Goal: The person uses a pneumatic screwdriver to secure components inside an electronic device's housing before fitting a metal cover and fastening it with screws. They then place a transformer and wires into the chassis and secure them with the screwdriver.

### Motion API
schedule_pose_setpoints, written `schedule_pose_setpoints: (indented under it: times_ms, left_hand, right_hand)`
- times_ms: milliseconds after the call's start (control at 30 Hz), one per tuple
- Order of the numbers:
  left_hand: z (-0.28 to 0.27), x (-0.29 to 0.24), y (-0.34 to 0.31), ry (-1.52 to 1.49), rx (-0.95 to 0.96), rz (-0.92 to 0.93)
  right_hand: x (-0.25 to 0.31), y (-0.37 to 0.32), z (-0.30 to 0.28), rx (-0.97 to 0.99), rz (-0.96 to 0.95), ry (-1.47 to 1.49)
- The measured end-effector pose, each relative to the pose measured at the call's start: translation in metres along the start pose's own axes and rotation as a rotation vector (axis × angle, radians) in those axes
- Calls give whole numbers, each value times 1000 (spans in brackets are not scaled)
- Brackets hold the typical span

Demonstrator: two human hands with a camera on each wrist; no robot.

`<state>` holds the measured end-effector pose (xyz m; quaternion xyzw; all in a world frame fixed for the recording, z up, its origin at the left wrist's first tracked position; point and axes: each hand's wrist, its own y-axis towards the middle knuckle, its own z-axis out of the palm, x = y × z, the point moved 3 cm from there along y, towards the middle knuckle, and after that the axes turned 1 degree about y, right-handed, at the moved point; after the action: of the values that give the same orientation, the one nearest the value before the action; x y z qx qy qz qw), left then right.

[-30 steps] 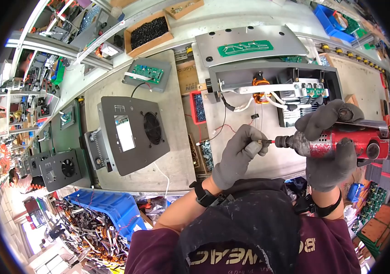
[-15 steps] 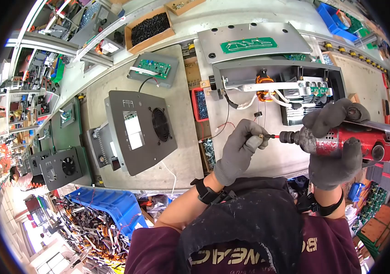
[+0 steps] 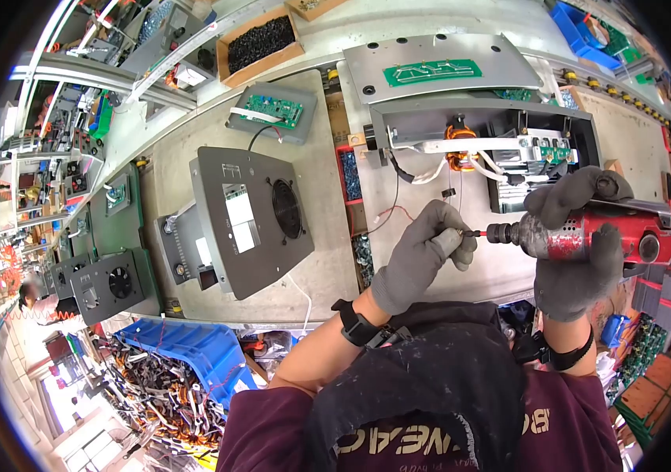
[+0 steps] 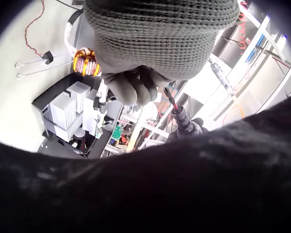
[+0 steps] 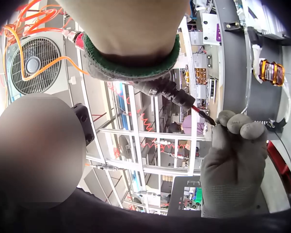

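Observation:
The gloved right hand [image 3: 579, 259] grips a red power driver [image 3: 571, 238] held level, its bit [image 3: 483, 234] pointing left. At the bit's tip, the gloved left hand [image 3: 422, 256] pinches something too small to make out. In the right wrist view the left hand's [image 5: 235, 160] bent fingertips meet the dark bit end [image 5: 203, 115]. The left wrist view shows the bit [image 4: 171, 98] beside the left fingers. Behind both hands lies an open grey housing [image 3: 398, 126] with a copper coil [image 3: 460, 149], white cables and heat sinks [image 3: 518, 193].
A grey panel with a fan [image 3: 253, 228] stands on the left board, a circuit board [image 3: 272, 112] behind it. Across the back are a box of black parts [image 3: 261, 46] and a flat metal plate [image 3: 508, 71]. A blue crate [image 3: 186, 342] of wires sits low at left.
In the head view the benches and parts have shifted slightly right. Both hands remain together at the bit tip, with the left still pinching and the right still gripping the driver.

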<state>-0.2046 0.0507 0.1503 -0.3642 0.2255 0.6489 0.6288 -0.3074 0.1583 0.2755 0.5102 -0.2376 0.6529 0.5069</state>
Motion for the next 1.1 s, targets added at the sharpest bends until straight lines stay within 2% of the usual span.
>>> schedule_pose_setpoints:
  times_ms: [33, 67, 100, 133, 200, 233, 300, 400, 433, 500, 533, 567, 600, 633, 667, 700, 767, 833, 900, 967, 1067, 1100]
  left_hand:
    - [-1, 1, 1, -1, -4, -4]
    - [0, 3, 3, -136, 18, -92]
    - [1, 6, 3, -272, 40, -179]
    - [-1, 7, 3, -273, 38, -183]
    - [2, 3, -6, -513, 139, -320]
    - [1, 4, -4, -514, 137, -322]
    - [2, 8, -4, -678, 171, -457]
    - [-3, 17, -2, -600, 237, -409]
    - [-3, 10, -9, -604, 238, -410]
    - [-9, 12, -9, -40, 69, -475]
    - [-17, 24, -10, -40, 65, -474]
    - [-32, 35, -10, 466, -5, -266]
    - [-47, 46, -12, 1003, -166, -130]
    - [-63, 53, -12, 1402, -330, -56]
    - [-80, 61, -14, 1551, -425, -68]
    - [-92, 67, -10, 1615, -481, -94]
    - [-104, 71, -3, 1458, -492, -149]
    - [-90, 54, 2, 951, -446, -180]
    - [-50, 10, -11, 558, -272, -91]
    - [-17, -34, -22, 390, -58, -172]
    - [-2, -84, -44, 429, -73, -113]
    - [-7, -92, -51, 408, -131, -66]
  right_hand:
    - [-1, 2, 0, 67, -20, -15]
    - [-1, 3, 0, 134, -42, -29]
    - [-1, 4, -2, 132, -39, -28]
    - [-1, 5, -2, 159, -30, -6]
    - [6, 2, 6, 187, -20, 11]
    - [5, 4, 4, 243, -9, 15]
    - [3, 4, 1, 298, 6, 21]
    - [0, 1, -2, 363, 25, 48]
    - [3, -4, 4, 301, 66, 25]
    - [-2, -6, -3, 243, 115, 9]
    - [-4, -5, -7, 210, 118, -25]
    - [-6, -4, -11, 177, 119, -60]
    - [-7, -3, -16, 180, 119, -56]
    - [-8, -1, -22, 211, 104, -73]
    - [-5, -3, -18, 242, 86, -93]
    - [-5, -3, -20, 188, 95, -96]
    - [-4, -4, -24, 169, 90, -86]
    - [-2, -3, -29, 152, 68, -75]
    - [7, -6, -28, 103, 41, -66]
    - [12, -6, -36, 106, 25, -65]
    - [18, -4, -37, 115, -28, -53]
    - [21, -3, -38, 116, -61, -45]
